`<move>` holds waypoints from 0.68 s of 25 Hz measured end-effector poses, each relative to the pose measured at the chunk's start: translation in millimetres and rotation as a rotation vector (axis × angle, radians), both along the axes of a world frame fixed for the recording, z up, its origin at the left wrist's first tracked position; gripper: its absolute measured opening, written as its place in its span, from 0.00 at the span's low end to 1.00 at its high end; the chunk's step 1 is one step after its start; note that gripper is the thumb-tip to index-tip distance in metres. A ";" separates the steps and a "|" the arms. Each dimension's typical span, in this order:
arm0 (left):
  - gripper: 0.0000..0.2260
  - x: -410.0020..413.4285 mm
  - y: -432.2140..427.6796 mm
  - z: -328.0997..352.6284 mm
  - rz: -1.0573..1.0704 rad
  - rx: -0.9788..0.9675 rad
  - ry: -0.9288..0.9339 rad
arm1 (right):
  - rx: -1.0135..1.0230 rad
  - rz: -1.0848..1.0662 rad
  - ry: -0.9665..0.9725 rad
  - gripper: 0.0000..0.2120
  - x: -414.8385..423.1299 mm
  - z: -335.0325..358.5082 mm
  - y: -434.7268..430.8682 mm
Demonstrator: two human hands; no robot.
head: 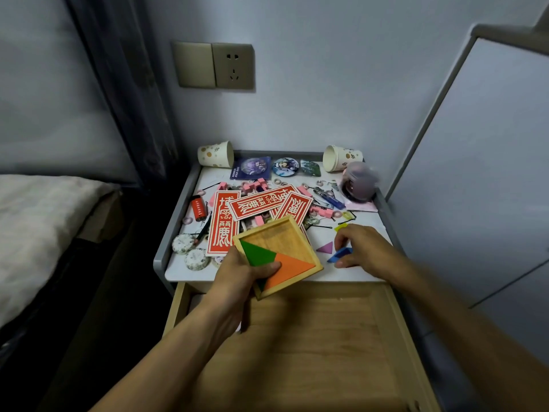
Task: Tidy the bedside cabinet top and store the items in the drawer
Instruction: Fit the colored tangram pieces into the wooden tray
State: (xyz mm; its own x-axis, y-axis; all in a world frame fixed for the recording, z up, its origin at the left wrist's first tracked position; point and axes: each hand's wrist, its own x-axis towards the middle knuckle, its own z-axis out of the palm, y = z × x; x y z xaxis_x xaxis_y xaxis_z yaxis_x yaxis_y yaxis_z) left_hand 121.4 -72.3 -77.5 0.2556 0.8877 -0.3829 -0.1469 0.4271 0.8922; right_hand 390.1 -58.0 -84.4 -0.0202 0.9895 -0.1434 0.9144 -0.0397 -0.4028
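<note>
Wooden tray (277,236), tilted, gripped at its near corner by left hand (237,272) with thumb pressed on green piece (255,252); right of tray, right hand (367,249), fingers curled, pinching blue piece (340,254); behind tray, cluttered cabinet top (178,270); below tray, open drawer (312,346); hazard: loose orange piece (294,269) sliding out if tilt steepens.

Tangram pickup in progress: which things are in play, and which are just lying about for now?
In play: left hand holding wooden tangram tray, green triangle and orange triangle inside; right hand gripping blue piece; purple triangle; open drawer.
Lying about: red paper cards, red lighter, round badge, tipped paper cups, wall socket.
</note>
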 end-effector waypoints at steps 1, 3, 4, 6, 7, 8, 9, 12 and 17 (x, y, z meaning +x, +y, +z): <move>0.24 0.5 0.4 -0.4 -0.002 0.001 -0.004 | -0.013 -0.007 0.044 0.16 0.2 -0.4 0.1; 0.24 1.6 0.1 -0.9 -0.003 0.007 0.000 | -0.026 -0.033 0.136 0.15 -0.3 -0.8 0.2; 0.25 2.3 -0.4 -0.9 -0.005 0.008 0.002 | -0.027 -0.048 0.160 0.14 -1.2 -0.6 0.2; 0.26 2.1 -1.7 -1.1 -0.009 0.008 -0.002 | -0.013 -0.060 0.139 0.11 -3.8 2.2 0.2; 0.26 1.8 -2.2 -1.2 -0.011 0.009 -0.005 | 0.012 -0.052 0.079 0.09 -4.6 5.8 -0.2; 0.25 1.5 -2.6 -1.1 -0.013 0.009 -0.008 | 0.052 -0.041 0.011 0.07 -5.7 10.5 -0.7; 0.25 1.3 -2.8 -1.0 -0.013 0.008 -0.011 | 0.110 -0.037 -0.037 0.07 -7.5 15.7 -1.8; 0.24 2.9 -3.8 -1.4 -0.021 -0.001 -0.012 | 0.386 -0.062 0.084 0.07 -23.2 29.7 -10.0; 0.24 10.4 -8.4 -2.6 -0.137 -0.005 -0.003 | 0.282 0.059 0.294 0.06 -74.7 26.4 -26.2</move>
